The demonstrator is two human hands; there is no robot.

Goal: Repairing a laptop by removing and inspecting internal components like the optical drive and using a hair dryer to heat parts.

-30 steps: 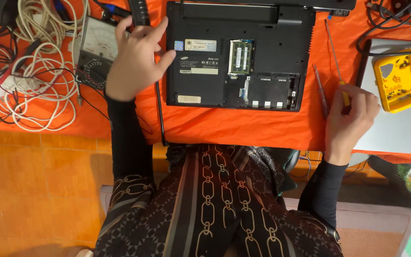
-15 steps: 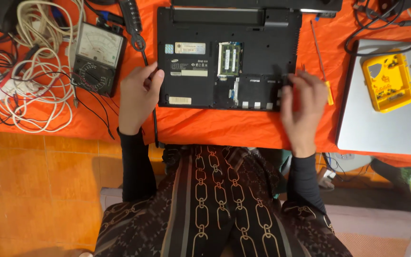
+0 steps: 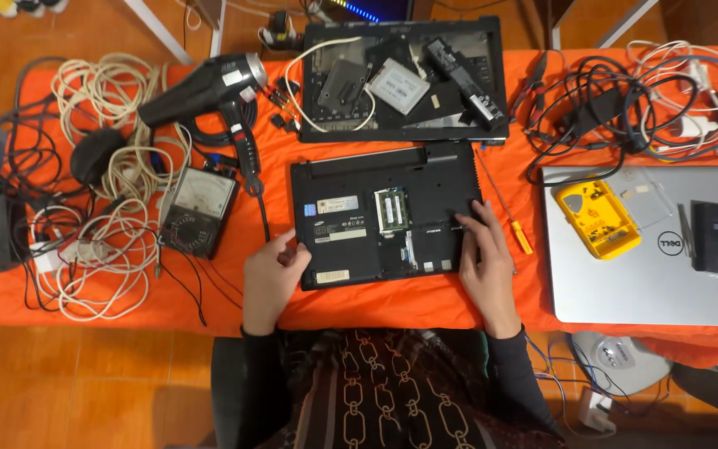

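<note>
Black laptop point(image 3: 386, 218) lies bottom-up at the middle of the orange table point(image 3: 425, 308), cover panel off, memory bay exposed, likely so the insides can be reached. Left hand point(image 3: 270, 273) rests at the laptop's near-left edge, fingers loosely curled, gripping nothing, seemingly steadying it. Right hand point(image 3: 485, 264) lies flat on the laptop's right part, fingers open, fingertips at a small slot, holding nothing. Yellow-handled screwdriver point(image 3: 504, 209) lies just right of the laptop; analog meter point(image 3: 199, 209) left of it.
</note>
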